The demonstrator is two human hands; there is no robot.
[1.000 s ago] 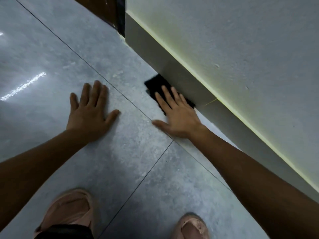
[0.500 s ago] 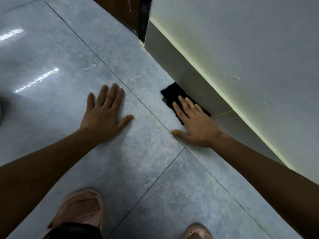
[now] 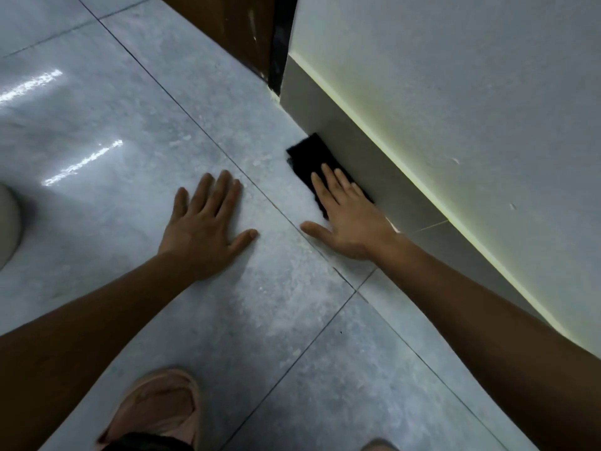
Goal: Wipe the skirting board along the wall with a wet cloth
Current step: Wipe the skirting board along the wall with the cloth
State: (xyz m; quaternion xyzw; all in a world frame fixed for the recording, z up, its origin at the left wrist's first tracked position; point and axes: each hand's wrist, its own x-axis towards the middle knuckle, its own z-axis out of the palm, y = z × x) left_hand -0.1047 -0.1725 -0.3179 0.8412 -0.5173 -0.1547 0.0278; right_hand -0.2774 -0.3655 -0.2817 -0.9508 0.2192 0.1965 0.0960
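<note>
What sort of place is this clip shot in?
Probably an indoor room or hallway: glossy grey floor tiles, a painted wall with a skirting board, and a brown door at the corner.

Glossy tile floor (image 3: 113, 196); matt black cloth (image 3: 312, 157).

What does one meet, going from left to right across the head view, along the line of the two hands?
pale rounded object at the edge, left hand flat on the grey floor tile, right hand resting on the black cloth, grey skirting board, whitish wall.
</note>
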